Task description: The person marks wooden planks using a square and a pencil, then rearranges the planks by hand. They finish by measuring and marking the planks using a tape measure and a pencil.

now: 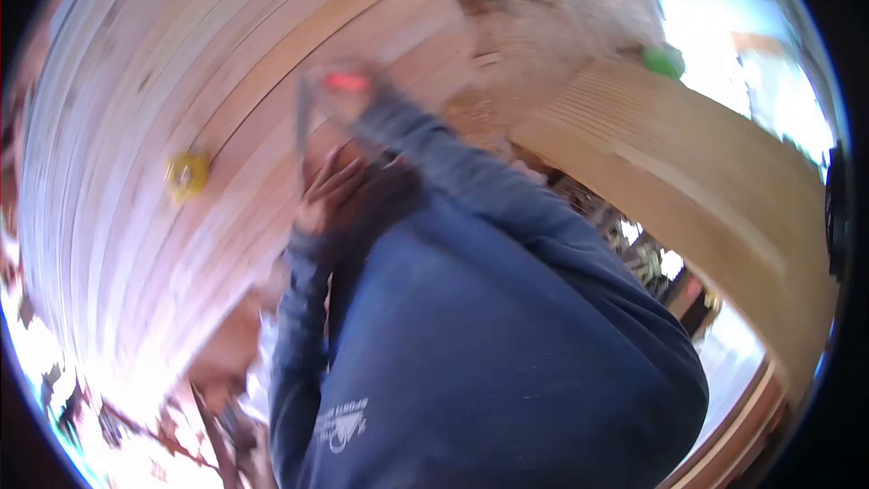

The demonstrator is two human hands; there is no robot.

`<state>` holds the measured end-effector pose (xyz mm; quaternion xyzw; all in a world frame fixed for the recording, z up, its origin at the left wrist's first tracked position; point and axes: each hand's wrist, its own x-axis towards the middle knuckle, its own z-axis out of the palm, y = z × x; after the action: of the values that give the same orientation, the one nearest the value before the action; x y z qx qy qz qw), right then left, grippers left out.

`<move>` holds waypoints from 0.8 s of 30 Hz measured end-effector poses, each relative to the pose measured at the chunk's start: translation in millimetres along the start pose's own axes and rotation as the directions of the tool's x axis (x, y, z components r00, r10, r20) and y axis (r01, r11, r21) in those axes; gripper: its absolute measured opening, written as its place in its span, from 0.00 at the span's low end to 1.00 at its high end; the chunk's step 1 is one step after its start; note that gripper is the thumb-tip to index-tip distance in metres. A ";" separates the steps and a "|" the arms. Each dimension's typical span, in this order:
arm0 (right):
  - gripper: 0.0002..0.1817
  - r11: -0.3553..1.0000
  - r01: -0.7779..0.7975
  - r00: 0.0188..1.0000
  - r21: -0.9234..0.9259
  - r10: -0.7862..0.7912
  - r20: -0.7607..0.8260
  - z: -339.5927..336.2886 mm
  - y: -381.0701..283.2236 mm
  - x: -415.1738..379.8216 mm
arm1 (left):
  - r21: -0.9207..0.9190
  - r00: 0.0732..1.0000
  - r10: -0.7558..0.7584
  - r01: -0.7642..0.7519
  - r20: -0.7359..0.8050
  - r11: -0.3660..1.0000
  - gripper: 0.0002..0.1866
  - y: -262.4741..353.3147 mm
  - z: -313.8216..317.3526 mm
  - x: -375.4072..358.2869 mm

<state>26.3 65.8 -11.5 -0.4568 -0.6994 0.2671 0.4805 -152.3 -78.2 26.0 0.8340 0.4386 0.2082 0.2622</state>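
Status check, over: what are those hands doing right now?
Left hand raised, fingers curled, grip unclear. Right hand blurred near red-marked tool. Yellow tape measure on boards.

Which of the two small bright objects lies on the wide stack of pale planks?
The yellow round object, lying on the wide stack of pale wooden planks; the green round one sits at the far end of another board.

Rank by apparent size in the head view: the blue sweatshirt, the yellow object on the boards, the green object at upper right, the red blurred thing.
1. blue sweatshirt, by far the largest, though nearest the camera.
2. to 4. yellow object, green object and red thing: all small, blurred and alike, so no ranking.
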 end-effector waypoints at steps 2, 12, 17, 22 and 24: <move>0.01 0.992 0.032 0.796 -0.126 -0.102 -0.597 44.5 0.9 8.4 | -0.050 0.998 0.023 -0.026 -0.057 0.998 0.18 -13.0 18.3 -7.8; 0.08 0.993 -0.110 0.991 -0.048 0.114 0.075 -1.1 -12.4 14.7 | -0.001 0.999 0.006 -0.006 -0.043 1.000 0.16 -9.9 12.9 -2.7; 0.08 0.991 -0.131 0.988 -0.015 0.131 0.076 -8.7 -22.2 6.3 | 0.025 0.998 0.053 -0.052 -0.046 0.998 0.18 -18.5 18.7 -7.2; 0.08 0.989 -0.136 0.987 -0.062 0.141 0.082 4.1 -8.6 7.9 | -0.014 0.998 0.032 -0.033 -0.056 0.999 0.17 -12.4 16.4 -5.2; 0.08 0.988 -0.144 0.986 -0.058 0.148 0.073 13.0 -4.4 13.8 | -0.022 1.000 0.011 -0.012 -0.023 1.000 0.17 -4.5 8.9 -2.5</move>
<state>11.0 77.1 -7.2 -0.5085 -0.6888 0.3007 0.4203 -151.3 -80.5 16.0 0.8312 0.4344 0.2240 0.2651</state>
